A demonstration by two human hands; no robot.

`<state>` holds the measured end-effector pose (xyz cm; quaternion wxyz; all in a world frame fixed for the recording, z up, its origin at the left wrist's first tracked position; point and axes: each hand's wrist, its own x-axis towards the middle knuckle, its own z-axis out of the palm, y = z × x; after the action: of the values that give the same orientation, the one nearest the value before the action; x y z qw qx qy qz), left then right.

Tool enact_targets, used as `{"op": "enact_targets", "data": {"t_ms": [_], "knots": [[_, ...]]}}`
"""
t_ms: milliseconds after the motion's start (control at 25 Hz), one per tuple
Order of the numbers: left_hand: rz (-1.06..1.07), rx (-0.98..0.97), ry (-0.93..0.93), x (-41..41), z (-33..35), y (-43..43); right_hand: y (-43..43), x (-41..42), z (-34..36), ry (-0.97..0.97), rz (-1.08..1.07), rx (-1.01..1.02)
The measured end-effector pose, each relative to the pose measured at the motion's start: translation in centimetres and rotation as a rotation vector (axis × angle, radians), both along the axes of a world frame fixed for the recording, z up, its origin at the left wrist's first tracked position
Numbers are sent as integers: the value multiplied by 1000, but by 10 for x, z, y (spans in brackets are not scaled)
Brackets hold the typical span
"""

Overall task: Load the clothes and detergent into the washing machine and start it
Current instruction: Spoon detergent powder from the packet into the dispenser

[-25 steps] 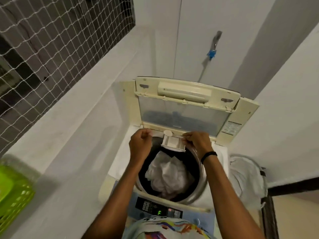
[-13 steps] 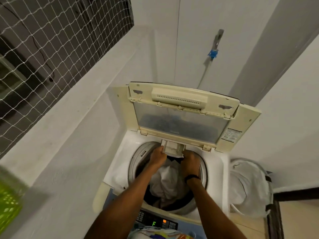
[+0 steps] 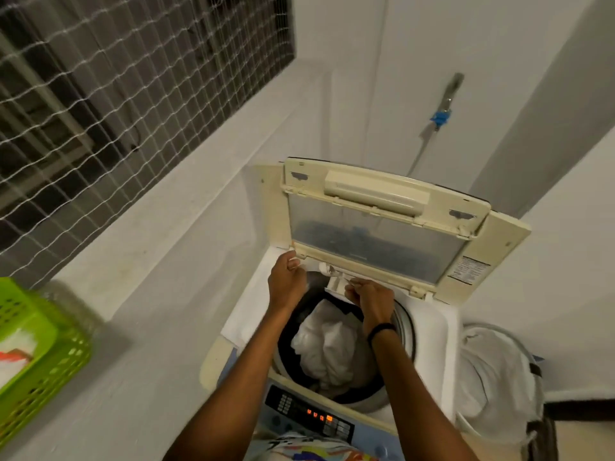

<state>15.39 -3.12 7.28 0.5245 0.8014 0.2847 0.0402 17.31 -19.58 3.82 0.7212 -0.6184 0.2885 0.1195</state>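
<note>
Inside, crumpled white clothes (image 3: 327,347).

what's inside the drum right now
White clothes lie crumpled in the drum and fill most of the opening. Whatever is under them, and the drum's bottom, is covered by the cloth.

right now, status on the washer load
Left hand and right hand curled at drawer, grip unclear. White clothes in tub, lid up. Nothing in the way.
</note>
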Motion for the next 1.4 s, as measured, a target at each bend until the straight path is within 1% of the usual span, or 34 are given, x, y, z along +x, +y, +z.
{"op": "enact_targets", "data": {"t_ms": [80,160,280,360,440,560,600,640,680,720,760,840,880,920,1000,1080,1120,1200,1240,1320,1400], "knots": [[96,-43,-141,-21,33,27,23,-6,30,-15,26,145],[209,-49,-280,-51,68,59,55,-21,63,-47,132,228],[358,-10,-452,-104,118,100,103,-46,105,-38,314,290],[481,56,-557,-147,143,129,142,-64,128,-33,442,349],[594,135,-619,-188,161,156,180,-84,149,-70,584,419],[769,244,-651,-252,176,196,236,-118,179,-160,826,474],[824,273,-641,-270,177,210,253,-129,187,-183,898,476],[874,305,-613,-289,175,224,272,-139,193,-204,959,434],[909,333,-567,-305,172,237,291,-148,195,-228,1002,380],[933,357,-502,-320,168,250,307,-158,198,-276,1037,276],[936,377,-420,-332,165,261,323,-165,197,-362,1077,142],[905,396,-208,-347,161,276,344,-175,200,-669,1223,-248],[870,392,-88,-351,159,281,351,-182,205,-800,1298,-464],[828,379,12,-355,156,284,357,-186,205,-896,1348,-618],[757,346,123,-358,150,287,366,-191,207,-943,1376,-761],[728,339,150,-357,150,286,373,-191,211,-907,1374,-809],[714,346,156,-356,154,285,376,-190,211,-859,1378,-818],[693,395,172,-353,160,284,384,-188,206,-767,1422,-779],[699,416,176,-352,160,285,389,-186,202,-713,1455,-740],[716,416,149,-352,158,289,397,-188,197,-540,1558,-619],[734,398,117,-353,156,290,404,-192,195,-420,1598,-493]]}}
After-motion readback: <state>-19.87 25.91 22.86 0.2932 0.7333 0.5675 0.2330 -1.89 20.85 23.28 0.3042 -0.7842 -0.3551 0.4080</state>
